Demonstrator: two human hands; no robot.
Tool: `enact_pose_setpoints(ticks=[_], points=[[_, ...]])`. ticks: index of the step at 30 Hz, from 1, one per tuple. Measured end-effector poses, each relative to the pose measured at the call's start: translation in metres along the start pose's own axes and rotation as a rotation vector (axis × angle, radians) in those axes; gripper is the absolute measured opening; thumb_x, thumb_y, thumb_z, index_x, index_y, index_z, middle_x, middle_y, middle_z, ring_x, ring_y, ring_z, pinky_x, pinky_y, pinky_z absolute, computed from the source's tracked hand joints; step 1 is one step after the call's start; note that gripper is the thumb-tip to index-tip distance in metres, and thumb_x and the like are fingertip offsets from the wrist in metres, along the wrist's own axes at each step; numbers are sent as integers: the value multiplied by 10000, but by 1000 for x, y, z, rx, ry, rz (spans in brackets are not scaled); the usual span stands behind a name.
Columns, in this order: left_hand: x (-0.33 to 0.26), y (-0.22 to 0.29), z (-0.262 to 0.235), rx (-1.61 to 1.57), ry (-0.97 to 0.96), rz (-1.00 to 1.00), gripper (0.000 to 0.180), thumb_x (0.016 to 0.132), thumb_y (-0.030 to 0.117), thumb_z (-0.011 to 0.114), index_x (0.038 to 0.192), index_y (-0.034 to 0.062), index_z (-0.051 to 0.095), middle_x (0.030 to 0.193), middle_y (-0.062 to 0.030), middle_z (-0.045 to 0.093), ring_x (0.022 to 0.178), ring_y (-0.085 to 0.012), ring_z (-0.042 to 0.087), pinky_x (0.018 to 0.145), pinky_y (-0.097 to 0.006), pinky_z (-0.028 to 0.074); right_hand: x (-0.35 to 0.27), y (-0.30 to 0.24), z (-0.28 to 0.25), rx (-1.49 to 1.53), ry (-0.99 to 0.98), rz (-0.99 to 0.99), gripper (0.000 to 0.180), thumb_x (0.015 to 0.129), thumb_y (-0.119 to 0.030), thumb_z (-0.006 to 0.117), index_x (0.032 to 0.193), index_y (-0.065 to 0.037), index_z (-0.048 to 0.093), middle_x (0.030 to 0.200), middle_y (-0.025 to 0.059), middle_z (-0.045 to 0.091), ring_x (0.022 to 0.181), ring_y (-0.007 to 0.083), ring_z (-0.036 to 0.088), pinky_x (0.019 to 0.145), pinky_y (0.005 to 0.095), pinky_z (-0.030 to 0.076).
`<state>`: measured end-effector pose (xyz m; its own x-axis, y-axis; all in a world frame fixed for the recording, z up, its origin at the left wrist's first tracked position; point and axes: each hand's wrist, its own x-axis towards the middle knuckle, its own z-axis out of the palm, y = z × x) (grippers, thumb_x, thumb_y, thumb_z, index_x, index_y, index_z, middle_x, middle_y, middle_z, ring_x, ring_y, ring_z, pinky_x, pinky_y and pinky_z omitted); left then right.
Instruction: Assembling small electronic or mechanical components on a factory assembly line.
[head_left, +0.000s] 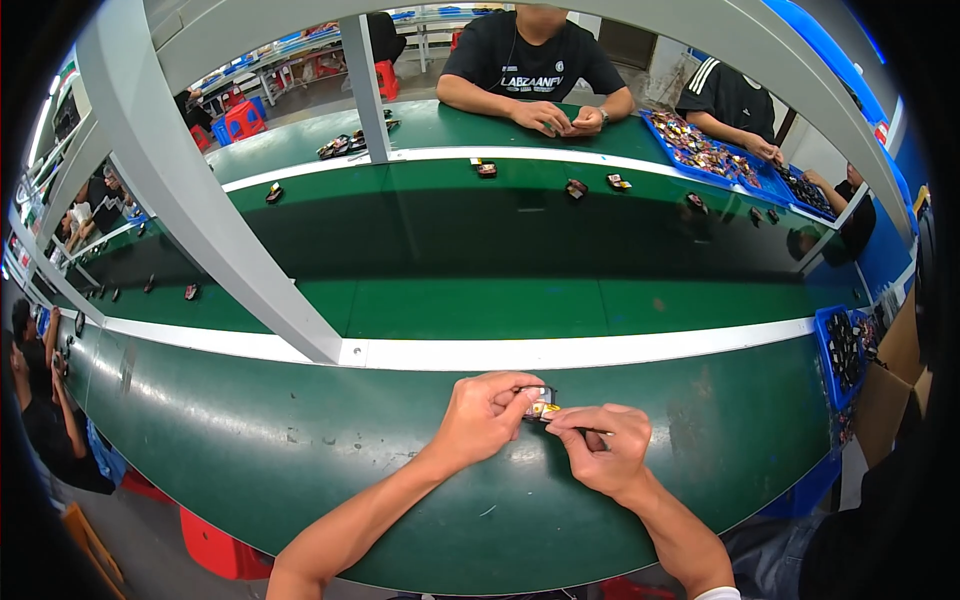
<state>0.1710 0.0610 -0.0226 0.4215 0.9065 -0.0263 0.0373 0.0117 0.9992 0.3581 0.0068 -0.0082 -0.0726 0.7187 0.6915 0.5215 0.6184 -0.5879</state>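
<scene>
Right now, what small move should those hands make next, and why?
I'd probably steady the small black-edged piece in the left hand and press lightly at its near right corner with the right hand: the left grips its left side, and the right is close by that corner, though what it pinches is unclear.

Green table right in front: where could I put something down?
The green table is bare, scuffs aside, just left of the left hand, below the white rail, and between the right hand and the nearest blue tray. It's crowded where both hands meet at the small dark piece, and inside that tray.
</scene>
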Motion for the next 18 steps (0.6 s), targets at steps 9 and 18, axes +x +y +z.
enact_pose_setpoints(ticks=[9,18], points=[[-2,-2,11,118,146,115,141,950,37,669,1025,-68,725,892,-132,752,722,-115,704,634,-270,580,-2,4,0,3,-18,-42,158,738,47,788,797,-91,736,793,12,773,440,88,542,429,251,312],[21,3,-10,194,421,60,170,970,64,632,1050,-58,721,751,-114,720,487,-105,608,445,-267,456,2,6,-1,118,195,42,127,771,41,809,821,-33,719,915,91,787,431,46,481,422,220,336]])
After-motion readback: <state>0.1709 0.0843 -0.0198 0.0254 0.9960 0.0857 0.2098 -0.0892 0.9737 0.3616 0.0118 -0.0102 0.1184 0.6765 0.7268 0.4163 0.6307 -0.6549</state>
